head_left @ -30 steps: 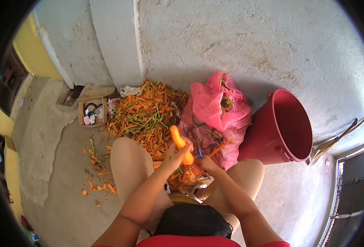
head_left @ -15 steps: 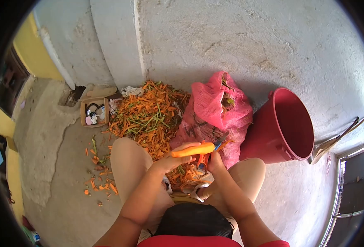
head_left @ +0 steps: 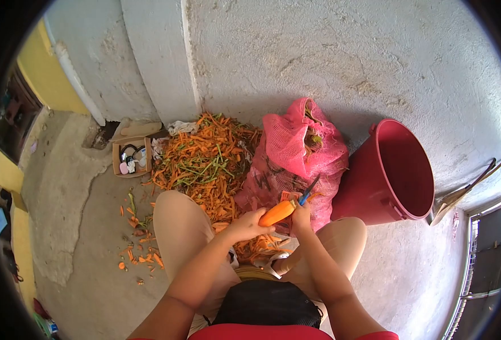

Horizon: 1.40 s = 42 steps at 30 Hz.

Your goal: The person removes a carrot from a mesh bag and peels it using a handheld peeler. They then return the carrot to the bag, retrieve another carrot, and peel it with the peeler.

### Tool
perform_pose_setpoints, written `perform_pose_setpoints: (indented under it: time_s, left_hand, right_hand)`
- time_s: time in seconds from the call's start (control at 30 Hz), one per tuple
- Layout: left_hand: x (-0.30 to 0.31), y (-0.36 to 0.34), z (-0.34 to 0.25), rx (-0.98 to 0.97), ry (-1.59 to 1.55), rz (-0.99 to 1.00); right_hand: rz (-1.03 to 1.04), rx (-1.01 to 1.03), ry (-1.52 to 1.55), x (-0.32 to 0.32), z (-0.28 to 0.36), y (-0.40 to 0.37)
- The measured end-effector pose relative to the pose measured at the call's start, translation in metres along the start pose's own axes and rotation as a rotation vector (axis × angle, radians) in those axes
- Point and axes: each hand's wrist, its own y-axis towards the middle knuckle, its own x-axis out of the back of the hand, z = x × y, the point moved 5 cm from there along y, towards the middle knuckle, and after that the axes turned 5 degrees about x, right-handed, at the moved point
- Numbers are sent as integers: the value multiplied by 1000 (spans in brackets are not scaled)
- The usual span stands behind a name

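Note:
My left hand [head_left: 247, 225] is wrapped round the lower end of an orange carrot [head_left: 277, 213], which tilts up to the right. In my right hand [head_left: 301, 218] is a knife [head_left: 305, 196] with a blue handle, its dark blade pointing up and right. The carrot's upper end is close beside that hand; whether they touch is unclear. An orange tool [head_left: 285, 196] shows partly behind the carrot and my right hand. Below the hands, between my feet, lie orange peelings [head_left: 257, 247].
A large heap of peelings and green stems [head_left: 205, 164] lies by the wall. Right of it stand a pink mesh sack [head_left: 296, 153] and a tilted red bucket [head_left: 369, 181]. A cardboard box [head_left: 132, 168] with small items is at the left, a dustpan [head_left: 451, 205] at the right.
The carrot has turned from nearly level to slanting, and my left hand has closed round its lower end. The knife blade now points more upward.

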Motion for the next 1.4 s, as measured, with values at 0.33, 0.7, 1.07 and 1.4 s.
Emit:
perform_pose_setpoints:
  time_s: [0.33,0.7,1.07,1.4]
  left_hand:
    - [9,12,21,157,-1094,-27]
    - [13,16,41,293,-1242,-97]
    - [9,21,46,295,-1340,-75]
    - [6,22,44,304,-1326,-84]
  right_hand:
    - [84,428,-1043,-16,50,-19]
    - [371,482,-1508,-38,34,-42]
    - [422,367,-1642,-37,22,-39]
    - [229,291,-1640,-31,13,-33]
